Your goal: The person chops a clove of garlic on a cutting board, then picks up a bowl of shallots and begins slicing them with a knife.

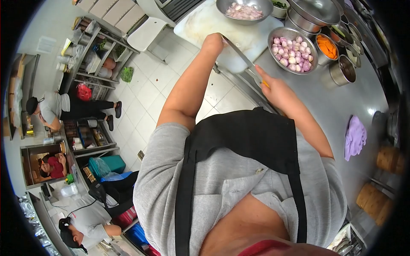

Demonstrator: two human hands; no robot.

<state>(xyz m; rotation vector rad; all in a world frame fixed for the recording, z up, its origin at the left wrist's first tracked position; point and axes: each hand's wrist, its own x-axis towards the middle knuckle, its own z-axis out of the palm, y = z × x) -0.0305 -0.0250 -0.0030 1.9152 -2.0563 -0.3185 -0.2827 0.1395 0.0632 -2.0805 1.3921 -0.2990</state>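
My right hand [276, 90] is wrapped round the yellow handle of a kitchen knife [240, 53], near the counter's edge. The blade slants up and left toward my left hand [213, 44], which is closed by the blade's tip at the edge of a white cutting board [194, 26]. The left fingertips, and anything in them, are hidden. Right of the board, a metal bowl [270, 45] holds several peeled shallots [294, 53]. At the board's far side, another metal bowl [220, 9] contains sliced shallots [244, 11].
A container of orange pieces [326, 46], an open metal pot [343, 71] and stacked bowls [316, 10] crowd the counter's right. A purple cloth [355, 137] lies nearer me. Behind, on the left, stand shelves [96, 55], a white chair [146, 34] and several people [57, 104].
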